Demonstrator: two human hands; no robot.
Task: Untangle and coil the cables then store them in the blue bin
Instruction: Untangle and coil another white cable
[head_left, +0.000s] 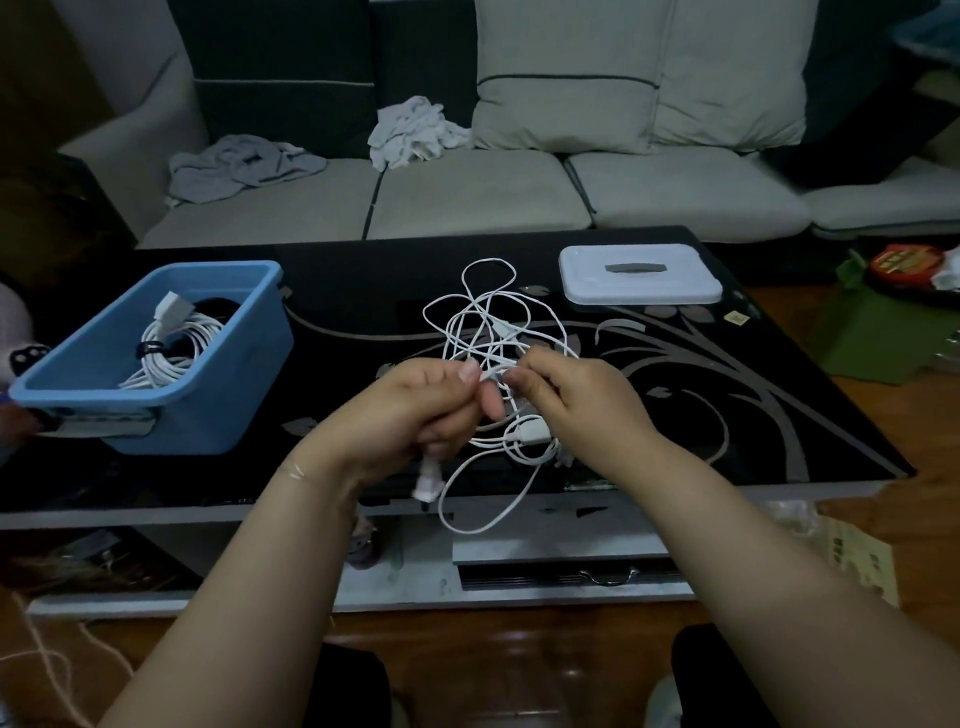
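Head view: a tangle of white cables (488, 332) lies on the black desk (727, 415), its near loops lifted between both hands. Left hand (415, 410) is curled around a strand, a white plug dangling below it; right hand (576, 395) pinches a strand close beside it. Off to the left, the blue bin (218, 405) holds coiled white cable (171, 343). Behind the tangle sits a white lid (639, 275).

Dim room: grey sofa (467, 192) with cushions (566, 104) behind a black glass table (727, 395); wooden floor (909, 415).
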